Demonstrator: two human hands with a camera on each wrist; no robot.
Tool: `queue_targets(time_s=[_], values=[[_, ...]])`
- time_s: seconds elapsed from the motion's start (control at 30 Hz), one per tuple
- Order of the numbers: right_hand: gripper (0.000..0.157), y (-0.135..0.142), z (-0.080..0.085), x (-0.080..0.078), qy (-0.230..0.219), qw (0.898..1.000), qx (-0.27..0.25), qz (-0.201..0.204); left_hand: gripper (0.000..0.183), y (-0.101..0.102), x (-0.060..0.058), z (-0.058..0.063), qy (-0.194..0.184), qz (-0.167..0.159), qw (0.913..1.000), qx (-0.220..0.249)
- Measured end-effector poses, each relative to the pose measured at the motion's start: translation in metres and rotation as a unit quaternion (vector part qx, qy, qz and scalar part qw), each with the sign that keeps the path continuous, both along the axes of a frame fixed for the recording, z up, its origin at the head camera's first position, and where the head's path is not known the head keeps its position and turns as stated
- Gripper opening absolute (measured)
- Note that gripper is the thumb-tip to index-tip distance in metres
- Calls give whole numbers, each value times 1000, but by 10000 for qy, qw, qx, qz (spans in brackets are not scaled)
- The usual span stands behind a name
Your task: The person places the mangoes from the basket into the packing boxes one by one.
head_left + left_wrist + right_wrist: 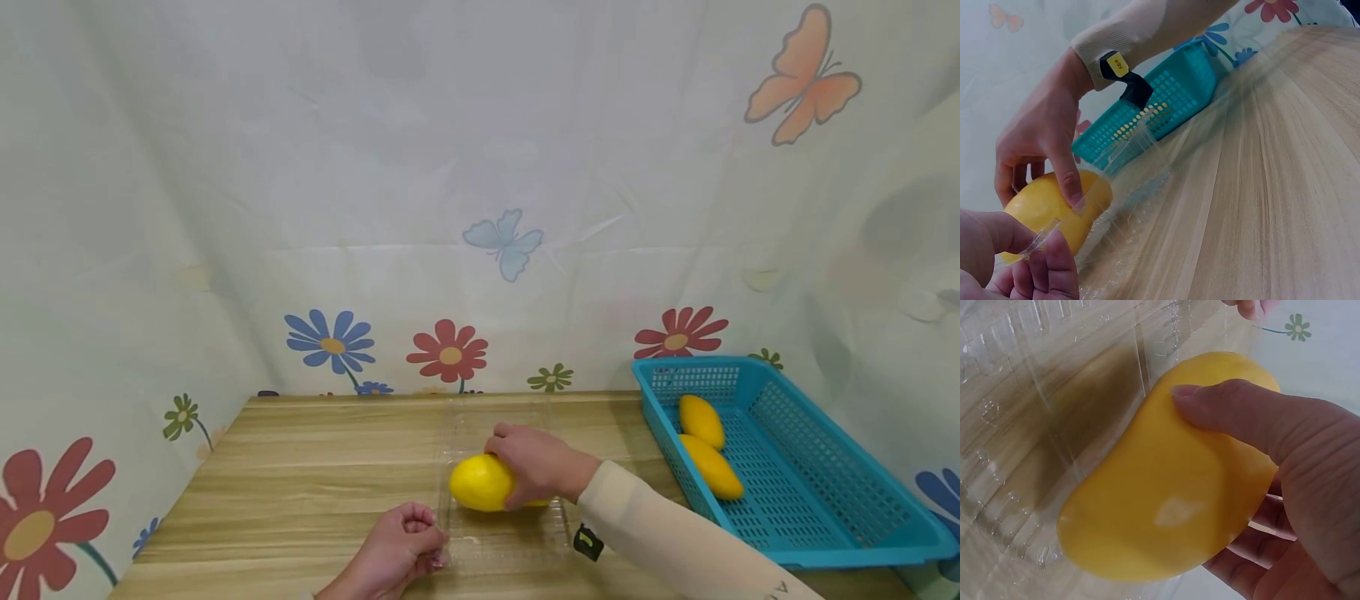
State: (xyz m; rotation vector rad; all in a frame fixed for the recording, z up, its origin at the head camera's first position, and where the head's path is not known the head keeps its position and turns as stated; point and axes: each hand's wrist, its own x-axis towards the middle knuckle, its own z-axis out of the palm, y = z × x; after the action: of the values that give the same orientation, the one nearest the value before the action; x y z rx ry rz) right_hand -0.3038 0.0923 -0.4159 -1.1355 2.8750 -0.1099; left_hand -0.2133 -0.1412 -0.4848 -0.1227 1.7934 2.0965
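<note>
A yellow mango point(480, 483) is held in my right hand point(536, 462), thumb on one side and fingers on the other. It is over a clear plastic box point(495, 546) in the middle of the table; whether it touches the bottom I cannot tell. My left hand point(401, 546) pinches the near left edge of the box between thumb and fingers, as the left wrist view shows on the clear plastic rim point(1041, 236). In the right wrist view the mango point(1147, 494) fills the palm, with ribbed clear plastic point(1016, 487) behind it.
At the right stands a blue perforated basket point(840, 475) with two mangoes inside, a far mango point(702, 421) and a nearer mango point(712, 468), along its left wall. The wooden table point(322, 467) ends at a flower-printed curtain point(405, 208).
</note>
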Motion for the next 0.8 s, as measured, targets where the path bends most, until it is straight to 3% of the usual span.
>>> queue_targets(time_s=[0.8], values=[[68, -10, -1, 1, -7, 9996, 157, -214, 26, 1, 1, 1, 58, -89, 9999, 30]])
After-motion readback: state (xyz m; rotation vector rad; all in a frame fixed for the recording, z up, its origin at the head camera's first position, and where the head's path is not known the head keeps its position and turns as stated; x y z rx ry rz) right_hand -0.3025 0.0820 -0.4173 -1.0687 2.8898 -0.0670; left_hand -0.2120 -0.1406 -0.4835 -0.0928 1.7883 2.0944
